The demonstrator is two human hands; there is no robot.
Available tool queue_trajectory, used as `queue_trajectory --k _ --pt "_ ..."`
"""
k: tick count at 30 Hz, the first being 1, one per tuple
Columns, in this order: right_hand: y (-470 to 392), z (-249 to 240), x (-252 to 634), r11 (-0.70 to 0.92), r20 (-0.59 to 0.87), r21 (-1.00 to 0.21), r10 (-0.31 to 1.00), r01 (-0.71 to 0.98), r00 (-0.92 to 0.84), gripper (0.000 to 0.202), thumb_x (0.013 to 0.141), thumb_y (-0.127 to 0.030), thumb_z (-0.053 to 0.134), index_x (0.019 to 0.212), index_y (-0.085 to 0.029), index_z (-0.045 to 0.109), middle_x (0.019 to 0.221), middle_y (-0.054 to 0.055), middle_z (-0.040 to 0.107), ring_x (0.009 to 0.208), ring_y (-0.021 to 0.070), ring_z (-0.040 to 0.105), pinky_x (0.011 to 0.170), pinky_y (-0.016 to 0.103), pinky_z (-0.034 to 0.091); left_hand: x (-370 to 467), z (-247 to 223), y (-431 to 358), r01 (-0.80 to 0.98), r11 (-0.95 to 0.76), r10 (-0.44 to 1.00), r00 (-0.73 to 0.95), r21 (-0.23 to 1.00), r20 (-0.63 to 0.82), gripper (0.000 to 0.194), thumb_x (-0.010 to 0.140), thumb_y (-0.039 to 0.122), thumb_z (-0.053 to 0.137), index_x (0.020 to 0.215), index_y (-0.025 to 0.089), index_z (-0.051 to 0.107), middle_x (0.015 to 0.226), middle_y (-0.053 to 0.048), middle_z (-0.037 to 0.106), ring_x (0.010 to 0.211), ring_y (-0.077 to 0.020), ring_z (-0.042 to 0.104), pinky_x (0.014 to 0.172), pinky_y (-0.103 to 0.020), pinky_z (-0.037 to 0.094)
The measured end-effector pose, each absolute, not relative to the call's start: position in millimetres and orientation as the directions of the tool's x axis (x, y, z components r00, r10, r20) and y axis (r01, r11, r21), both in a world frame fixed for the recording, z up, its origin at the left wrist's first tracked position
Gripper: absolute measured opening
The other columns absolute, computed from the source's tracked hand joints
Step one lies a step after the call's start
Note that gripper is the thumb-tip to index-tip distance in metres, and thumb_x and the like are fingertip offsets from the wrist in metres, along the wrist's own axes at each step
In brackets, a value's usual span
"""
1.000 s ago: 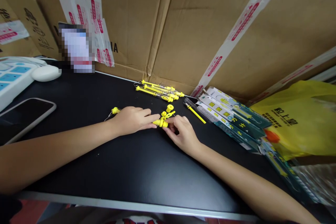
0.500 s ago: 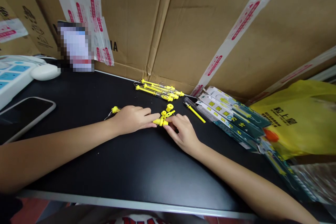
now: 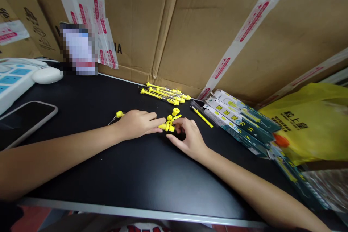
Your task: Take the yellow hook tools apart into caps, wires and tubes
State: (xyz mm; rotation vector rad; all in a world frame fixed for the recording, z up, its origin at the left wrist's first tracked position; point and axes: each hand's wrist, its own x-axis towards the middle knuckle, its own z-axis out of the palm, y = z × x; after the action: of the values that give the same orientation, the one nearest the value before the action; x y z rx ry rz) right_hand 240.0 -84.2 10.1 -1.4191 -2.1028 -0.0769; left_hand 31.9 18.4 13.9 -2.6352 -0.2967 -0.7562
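Note:
My left hand [image 3: 141, 124] is closed around the tube of a yellow spring scale [image 3: 166, 127], laid sideways just above or on the black table. Its hooked end pokes out to the left of the hand, its yellow cap end to the right; the middle is covered by my fingers. Beside the cap end, my right hand [image 3: 190, 138] is open, thumb and fingers apart, with nothing seen between them. Loose yellow parts lie just behind: a round cap [image 3: 176, 111] and smaller pieces, partly hidden by my right fingers.
Several finished-looking spring scales [image 3: 163, 93] lie by the cardboard wall [image 3: 212, 25]. A yellow-and-clear rod piece [image 3: 202, 116] rests near stacked printed boxes [image 3: 239, 123]. A yellow bag [image 3: 312, 123] is at right; a phone [image 3: 27, 121] and a power strip [image 3: 16, 78] are at left.
My right thumb and fingers have come off the cap end of the spring scale and spread apart. My left hand keeps its hold in the same place.

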Motion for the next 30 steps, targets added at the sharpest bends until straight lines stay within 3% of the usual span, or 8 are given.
queue_trajectory --k 5,10,17,23,27,30 --pt "-84 12 240 0.422 0.456 -0.215 0.841 0.881 -0.292 0.016 0.093 -0.03 0.045 0.086 -0.019 0.054 0.071 0.002 0.057 0.068 0.0169 0.05 0.064 0.03 0.032 32 14 19 0.299 -0.908 0.099 0.833 -0.294 0.544 0.033 0.094 0.045 0.039 0.11 0.024 0.059 0.072 0.002 0.06 0.062 -0.0098 0.058 0.05 -0.021 0.033" --pt "-81 5 243 0.466 0.525 -0.21 0.795 0.86 -0.303 0.007 0.088 -0.026 0.054 0.092 -0.019 0.053 0.065 -0.001 0.054 0.064 0.0149 0.05 0.064 0.029 0.033 31 14 19 0.3 -0.908 0.102 0.834 -0.291 0.542 0.033 0.094 0.045 0.04 0.11 0.023 0.059 0.073 0.002 0.061 0.062 -0.0104 0.058 0.049 -0.021 0.033" --pt "-80 1 245 0.508 0.587 -0.169 0.74 0.845 -0.328 0.009 0.084 -0.015 0.054 0.089 -0.021 0.051 0.064 -0.002 0.054 0.064 0.015 0.051 0.063 0.029 0.033 32 14 18 0.289 -0.916 0.094 0.828 -0.277 0.552 0.033 0.094 0.044 0.04 0.109 0.023 0.06 0.072 0.002 0.06 0.06 -0.0097 0.057 0.05 -0.021 0.034" --pt "-84 9 241 0.428 0.493 -0.253 0.829 0.867 -0.265 0.027 0.083 -0.038 0.059 0.1 -0.019 0.048 0.068 -0.001 0.053 0.063 0.0158 0.05 0.064 0.03 0.034 32 14 18 0.303 -0.9 0.085 0.827 -0.313 0.555 0.033 0.094 0.046 0.04 0.108 0.024 0.06 0.071 0.002 0.06 0.059 -0.01 0.058 0.048 -0.022 0.032" --pt "-84 13 240 0.428 0.443 -0.203 0.842 0.881 -0.307 0.018 0.092 -0.032 0.044 0.085 -0.019 0.054 0.068 0.001 0.055 0.066 0.0164 0.049 0.064 0.03 0.032 32 15 18 0.292 -0.9 0.076 0.836 -0.324 0.543 0.033 0.094 0.045 0.039 0.108 0.024 0.06 0.071 0.003 0.059 0.06 -0.0103 0.058 0.048 -0.022 0.032" --pt "-82 9 241 0.427 0.472 -0.192 0.83 0.884 -0.298 0.015 0.091 -0.031 0.049 0.087 -0.019 0.055 0.064 0.0 0.053 0.063 0.0154 0.049 0.063 0.03 0.032 32 15 18 0.302 -0.899 0.09 0.836 -0.317 0.541 0.032 0.094 0.045 0.04 0.108 0.024 0.06 0.071 0.002 0.06 0.061 -0.0098 0.058 0.049 -0.022 0.032"
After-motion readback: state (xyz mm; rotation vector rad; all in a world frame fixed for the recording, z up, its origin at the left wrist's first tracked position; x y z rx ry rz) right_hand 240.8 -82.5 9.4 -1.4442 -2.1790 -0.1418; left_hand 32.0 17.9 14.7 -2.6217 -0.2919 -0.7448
